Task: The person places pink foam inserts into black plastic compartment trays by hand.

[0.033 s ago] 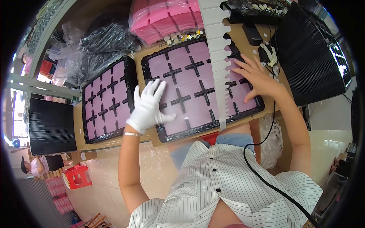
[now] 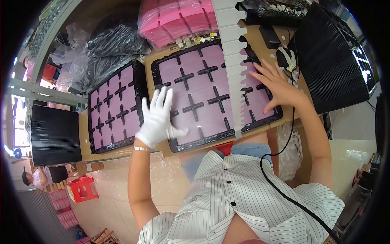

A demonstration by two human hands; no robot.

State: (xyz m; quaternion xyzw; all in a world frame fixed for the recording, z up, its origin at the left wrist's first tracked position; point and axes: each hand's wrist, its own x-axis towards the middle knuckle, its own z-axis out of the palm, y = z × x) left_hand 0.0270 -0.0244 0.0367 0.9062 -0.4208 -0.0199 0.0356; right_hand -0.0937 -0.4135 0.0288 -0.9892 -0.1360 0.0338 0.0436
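Note:
A black plastic tray (image 2: 185,147) lies before me, with pink sheets (image 2: 195,91) lining it between black cross-shaped ribs. My left hand (image 2: 156,122), in a white glove, is at the tray's left edge with fingers spread and thumb out over the pink. Bare and also spread, my right hand (image 2: 280,87) hovers at or touches the tray's right rim; I cannot tell which. Neither hand holds anything. A white strip with a notched edge (image 2: 233,73) runs across the tray's right part, left of my right hand.
A second black tray with pink lining (image 2: 140,87) is on the left. Behind are pink foam blocks (image 2: 178,24) and black goods in clear plastic (image 2: 109,44). Black tray stacks stand left (image 2: 55,134) and right (image 2: 333,61). A black cable (image 2: 280,150) hangs across my front.
My left hand has shifted slightly right and down. My right hand has moved slightly right. The trays and strip have stayed put.

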